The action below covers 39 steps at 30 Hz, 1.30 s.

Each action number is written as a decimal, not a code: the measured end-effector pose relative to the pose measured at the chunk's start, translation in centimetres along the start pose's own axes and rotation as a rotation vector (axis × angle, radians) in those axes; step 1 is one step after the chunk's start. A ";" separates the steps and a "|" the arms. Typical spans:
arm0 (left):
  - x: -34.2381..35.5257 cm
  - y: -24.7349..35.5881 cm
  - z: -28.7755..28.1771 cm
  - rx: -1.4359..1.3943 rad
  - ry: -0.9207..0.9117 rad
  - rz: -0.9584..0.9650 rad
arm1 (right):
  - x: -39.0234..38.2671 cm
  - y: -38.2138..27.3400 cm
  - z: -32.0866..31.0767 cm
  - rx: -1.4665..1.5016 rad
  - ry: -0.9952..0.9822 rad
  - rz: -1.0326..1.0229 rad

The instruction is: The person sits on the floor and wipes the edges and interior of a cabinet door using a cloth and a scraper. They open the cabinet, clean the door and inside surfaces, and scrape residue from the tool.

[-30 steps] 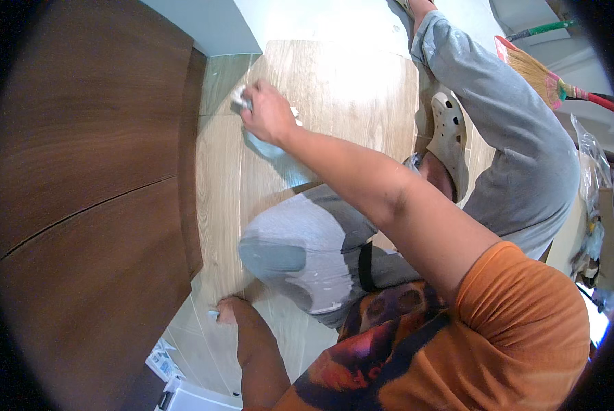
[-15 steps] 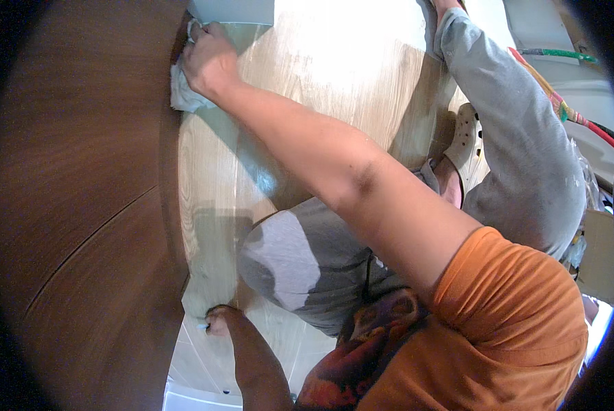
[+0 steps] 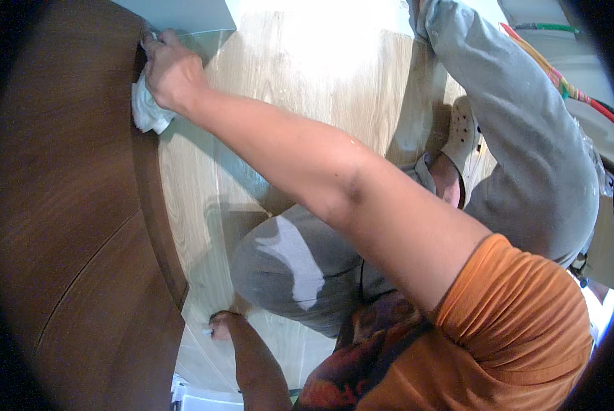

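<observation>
Gripped white cloth [image 3: 147, 108] in right hand [image 3: 175, 77] against brown panel [image 3: 67, 157], pale object [image 3: 208, 331] in left hand [image 3: 221, 325]; apparently mid-wipe, couldn't judge remainder.

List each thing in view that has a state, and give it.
White cloth: bunched, against the base of the brown panelling
Right hand: closed on the white cloth
Pale piece: small, partly hidden
Left hand: closed around the pale piece
Clog: worn on a foot
Brown panelling: upright

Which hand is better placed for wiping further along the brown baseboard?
Right, probably: the right hand holds the pale cloth at the brown baseboard, while the left hand is well apart from the cloth.
</observation>
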<state>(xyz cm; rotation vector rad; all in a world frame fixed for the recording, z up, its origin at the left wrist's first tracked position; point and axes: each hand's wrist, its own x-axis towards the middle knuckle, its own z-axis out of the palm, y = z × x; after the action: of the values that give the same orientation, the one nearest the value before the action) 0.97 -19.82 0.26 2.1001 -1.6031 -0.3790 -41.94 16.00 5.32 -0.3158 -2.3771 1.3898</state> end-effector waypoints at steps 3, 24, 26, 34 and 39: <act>-0.4 -0.1 0.4 0.077 0.020 0.027 | 0.6 0.6 0.0 -0.231 -0.176 0.067; -2.0 1.2 -0.6 0.235 -0.002 0.029 | -0.2 0.7 0.8 0.216 0.164 0.113; -1.9 1.0 -0.6 0.229 0.001 0.025 | 0.1 0.7 1.0 0.197 0.150 0.113; -1.5 0.3 -0.4 0.219 0.026 0.062 | 0.9 0.6 0.9 0.149 0.159 0.073; -1.6 0.2 -0.5 0.256 0.007 0.109 | 1.5 0.2 0.2 0.155 0.117 0.051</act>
<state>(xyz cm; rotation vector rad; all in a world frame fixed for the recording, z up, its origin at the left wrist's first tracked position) 0.64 -18.25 0.72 2.1794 -1.8354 -0.1349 -43.36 16.45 5.35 -0.4062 -2.1676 1.5247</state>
